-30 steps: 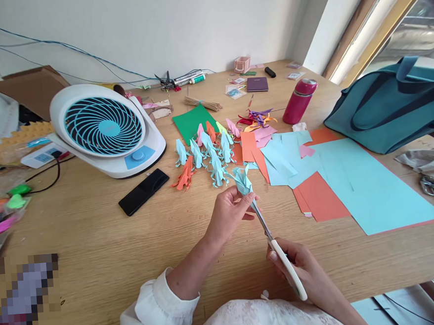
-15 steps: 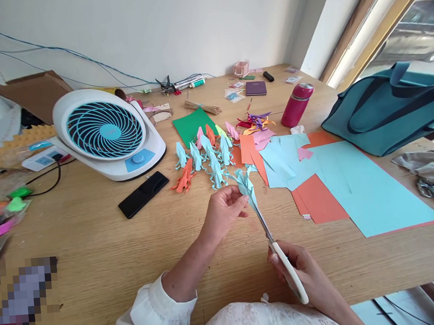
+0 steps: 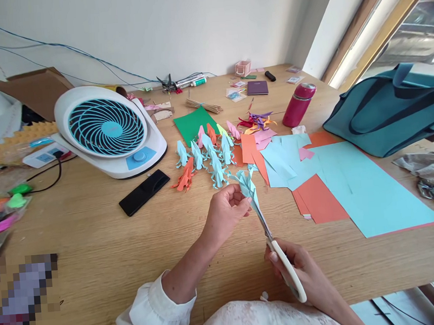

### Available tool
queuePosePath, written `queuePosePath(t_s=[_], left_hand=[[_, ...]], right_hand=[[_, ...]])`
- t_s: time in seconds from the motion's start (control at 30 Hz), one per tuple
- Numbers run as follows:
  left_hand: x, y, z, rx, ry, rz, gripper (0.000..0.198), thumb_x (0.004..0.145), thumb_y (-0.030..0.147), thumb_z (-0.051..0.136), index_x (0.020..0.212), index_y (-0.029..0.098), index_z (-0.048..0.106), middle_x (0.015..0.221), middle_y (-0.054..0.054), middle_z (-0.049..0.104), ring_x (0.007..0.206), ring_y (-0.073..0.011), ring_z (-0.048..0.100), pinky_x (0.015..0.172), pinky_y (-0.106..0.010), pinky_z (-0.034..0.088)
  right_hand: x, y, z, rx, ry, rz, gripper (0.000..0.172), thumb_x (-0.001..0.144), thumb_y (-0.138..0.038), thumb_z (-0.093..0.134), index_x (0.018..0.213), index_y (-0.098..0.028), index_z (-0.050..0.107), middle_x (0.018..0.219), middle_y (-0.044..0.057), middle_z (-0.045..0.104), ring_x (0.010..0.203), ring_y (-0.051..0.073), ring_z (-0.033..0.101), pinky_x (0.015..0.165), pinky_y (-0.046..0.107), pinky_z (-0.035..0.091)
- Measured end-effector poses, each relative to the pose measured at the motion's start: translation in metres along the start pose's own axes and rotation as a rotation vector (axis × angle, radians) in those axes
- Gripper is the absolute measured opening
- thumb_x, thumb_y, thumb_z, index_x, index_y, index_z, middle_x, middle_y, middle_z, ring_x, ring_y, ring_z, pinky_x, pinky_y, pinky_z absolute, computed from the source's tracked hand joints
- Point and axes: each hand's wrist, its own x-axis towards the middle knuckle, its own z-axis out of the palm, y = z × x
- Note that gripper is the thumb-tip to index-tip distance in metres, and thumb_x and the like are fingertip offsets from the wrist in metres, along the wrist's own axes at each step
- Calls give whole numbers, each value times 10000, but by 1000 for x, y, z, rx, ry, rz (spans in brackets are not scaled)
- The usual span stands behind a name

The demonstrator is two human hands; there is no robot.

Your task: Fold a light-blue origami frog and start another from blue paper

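Observation:
Between the fingertips of my left hand [image 3: 227, 205] is a light blue folded paper figure [image 3: 247, 184] with cut strips at its top. My right hand [image 3: 296, 266] is wrapped round white-handled scissors [image 3: 287, 269]. Their blades point up and away from me and lie against the lower part of the paper figure; I cannot tell how far apart the blades are. Just beyond my hands stand several finished-looking blue paper figures [image 3: 216, 171] with curled strips. An orange paper figure [image 3: 184, 176] lies at their left.
A white fan [image 3: 107, 130] and a black phone [image 3: 145, 192] are on the left. Blue sheets [image 3: 375, 186] and orange paper [image 3: 321, 199] spread to the right. A red bottle [image 3: 298, 106] and teal bag [image 3: 380, 111] stand behind them. Green paper [image 3: 192, 124] lies farther back.
The view has shifted very slightly. Both hands keep their grip, and the scissor handles have moved a touch to the left.

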Motion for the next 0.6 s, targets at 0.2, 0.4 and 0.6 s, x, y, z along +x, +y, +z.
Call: queuePosePath(t_s=[0.2,0.4,0.6], left_hand=[[0,0,0,-32,9,-2,207,738,295,693,869,148,629,687,17,598,617,-92,595,591,-215,550],[0,0,0,2,13,29,182,741,295,681,834,149,623,693,15,593,588,-85,569,576,-213,533],[-3,2,1,92,7,76,144,765,273,643,842,153,623,730,3,592,610,-97,558,581,-225,533]], right_hand=[[-1,1,1,15,24,-7,446,909,-583,493,687,-198,460,630,-22,442,607,134,374,564,270,288],[0,3,1,28,21,-13,437,908,-574,504,697,-193,479,625,-26,439,599,128,370,559,269,289],[1,1,1,47,25,-22,431,905,-574,513,713,-189,495,641,-25,447,603,127,375,558,266,284]])
